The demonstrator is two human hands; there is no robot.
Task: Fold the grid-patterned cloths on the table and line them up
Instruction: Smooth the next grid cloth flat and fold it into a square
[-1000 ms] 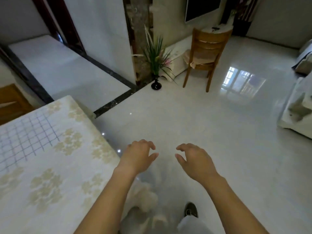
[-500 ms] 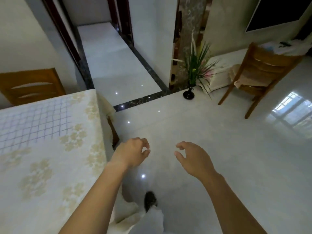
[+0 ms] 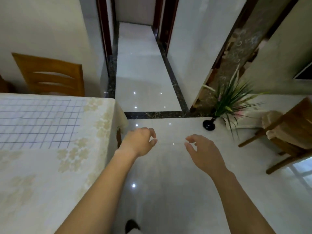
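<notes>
head view | grid cloth lies flat on desk at 9 o'clock | left hand and right hand loosely curled, empty, apart over the floor | likely raised ready for reaching the cloth

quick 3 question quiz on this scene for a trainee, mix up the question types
1. Fill in: the white grid-patterned cloth lies spread on the ____ with the cream floral cover.
2. True or false: the left hand grips that cloth.
3. The right hand is held above: A) the cloth B) the glossy white tiled floor C) the floral cover.

Key: 1 table; 2 false, it holds nothing; 3 B.
</notes>
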